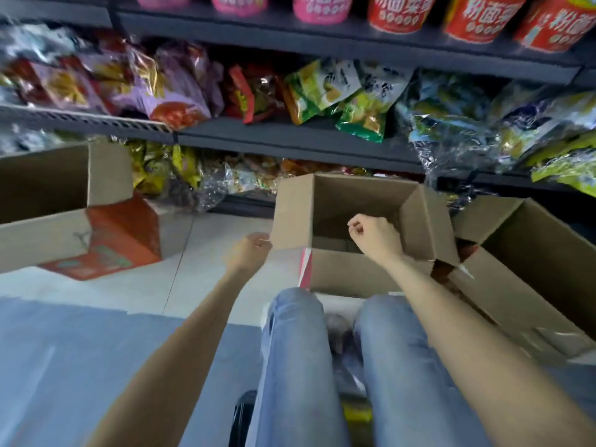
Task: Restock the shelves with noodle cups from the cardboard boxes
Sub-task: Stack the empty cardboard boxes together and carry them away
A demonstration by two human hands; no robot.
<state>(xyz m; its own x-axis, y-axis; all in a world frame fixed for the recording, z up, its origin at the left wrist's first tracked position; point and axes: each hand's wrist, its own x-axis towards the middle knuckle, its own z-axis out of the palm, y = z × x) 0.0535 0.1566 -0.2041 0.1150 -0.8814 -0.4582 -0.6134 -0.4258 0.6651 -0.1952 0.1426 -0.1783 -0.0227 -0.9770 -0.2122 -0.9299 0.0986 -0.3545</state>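
Noodle cups (400, 11) ranged on top shelf (322, 43); open cardboard box (361, 214) on floor, contents unseen; left hand (250, 251) pinching its left flap, right hand (374, 235) curled empty above opening; risk: held flap tearing or box tipping if tugged.

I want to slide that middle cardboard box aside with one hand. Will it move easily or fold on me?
The middle box looks empty inside, so it is probably light and should slide easily on the smooth floor tiles. Its flaps stand loose and open; the one the left hand touches would likely bend rather than push the box.
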